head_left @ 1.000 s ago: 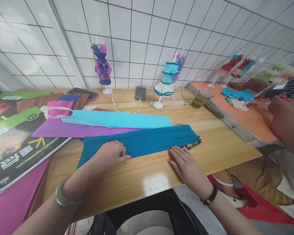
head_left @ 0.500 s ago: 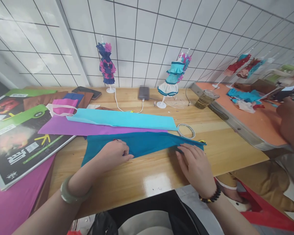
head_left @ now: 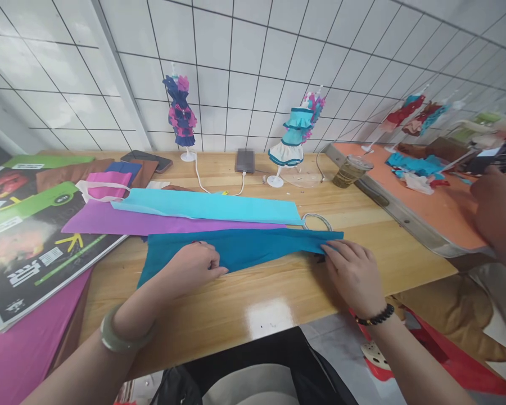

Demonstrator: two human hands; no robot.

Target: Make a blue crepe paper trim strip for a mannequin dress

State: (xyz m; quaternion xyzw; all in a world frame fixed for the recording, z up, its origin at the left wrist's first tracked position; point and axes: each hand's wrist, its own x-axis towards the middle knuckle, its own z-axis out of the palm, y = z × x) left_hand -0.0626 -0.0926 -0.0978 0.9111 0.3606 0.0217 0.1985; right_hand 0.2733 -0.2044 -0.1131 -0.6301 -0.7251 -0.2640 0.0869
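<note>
A long teal cloth (head_left: pixel 244 247) lies across the table in front of me, narrowing toward its right part. My left hand (head_left: pixel 198 264), fingers curled in and thumb pointing right, is closed on its left half and holds it against the table. At the other end my right hand (head_left: pixel 349 270) has its fingertips on the cloth, with the thumb underneath and mostly hidden. A small dark patch shows below these fingertips; I cannot make out what it is. Behind the teal cloth lie a purple cloth (head_left: pixel 96 219) and a light blue cloth (head_left: pixel 219 207). A roll of tape (head_left: pixel 329 225) stands beyond my right fingers.
Printed bags (head_left: pixel 34 253) and more fabric cover the left side. Two small dressed stands (head_left: pixel 183 115) (head_left: pixel 293 135) are by the tiled wall, with a phone (head_left: pixel 147 160) and a cup (head_left: pixel 352 171). On the right, another person's hand (head_left: pixel 500 214) is over an orange-topped table (head_left: pixel 438 214).
My right hand has moved right and onto the cloth's right end, which now lies flatter and reaches less far right. The yellow bit there no longer shows. My left hand stays put.
</note>
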